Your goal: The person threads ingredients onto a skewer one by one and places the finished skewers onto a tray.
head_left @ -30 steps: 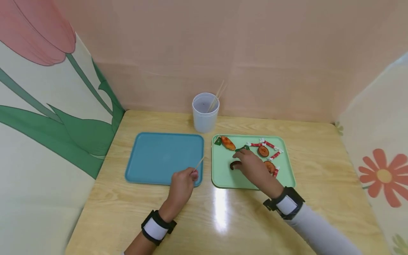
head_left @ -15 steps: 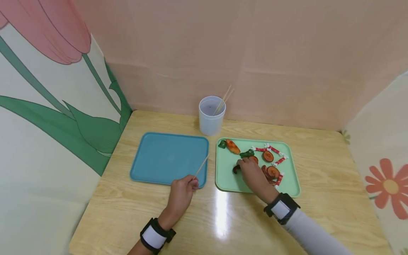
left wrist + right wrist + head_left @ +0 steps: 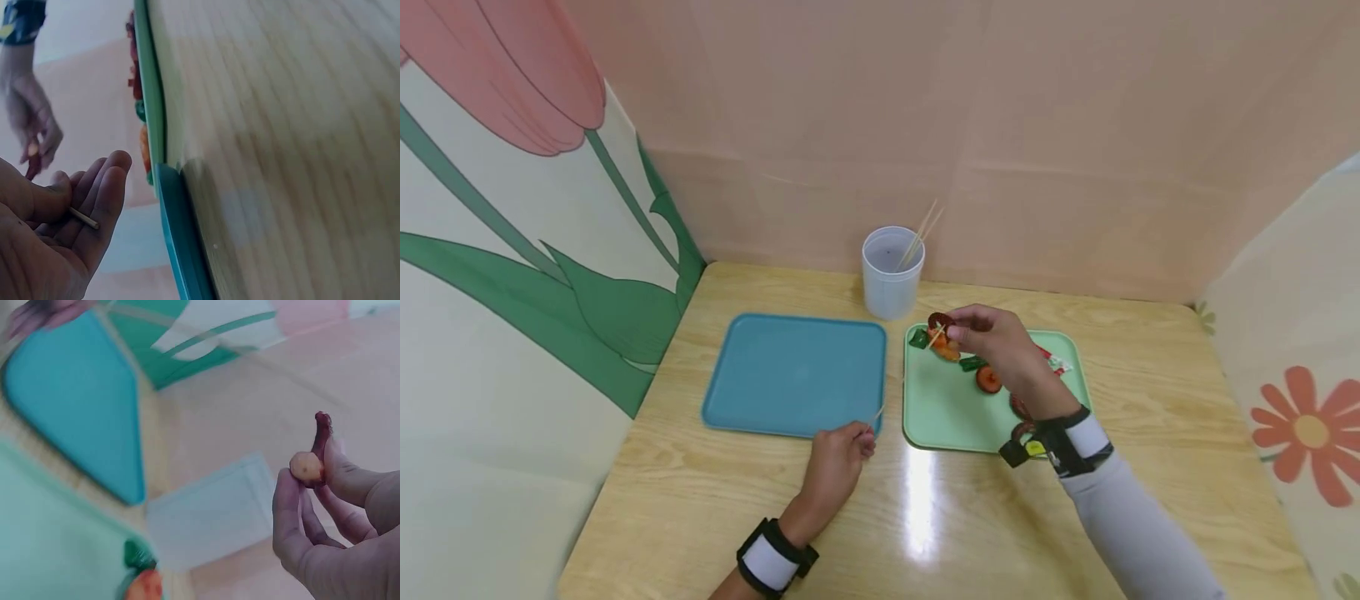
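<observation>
My left hand (image 3: 835, 467) pinches a thin wooden skewer (image 3: 83, 218) near its end, over the blue tray's front right corner. The skewer slants up toward my right hand. My right hand (image 3: 1000, 346) is raised above the green tray (image 3: 936, 429), holding a dark red curled octopus tentacle piece (image 3: 322, 434) between thumb and fingers. Its round, pale orange cut end faces the right wrist camera. In the head view the skewer's far part passes close to the tentacle piece; I cannot tell whether they touch.
On the green tray lie green pieces (image 3: 918, 338), an orange piece (image 3: 950, 353), a round red slice (image 3: 988, 380) and red-and-white wrapped sticks (image 3: 1060, 364), partly hidden by my right arm. The blue tray (image 3: 797, 367) is at left. A white cup (image 3: 891, 292) with skewers stands behind.
My right hand has lifted the tentacle piece off the green tray, moving up and toward the back. The left hand has lowered slightly and turned the skewer.
</observation>
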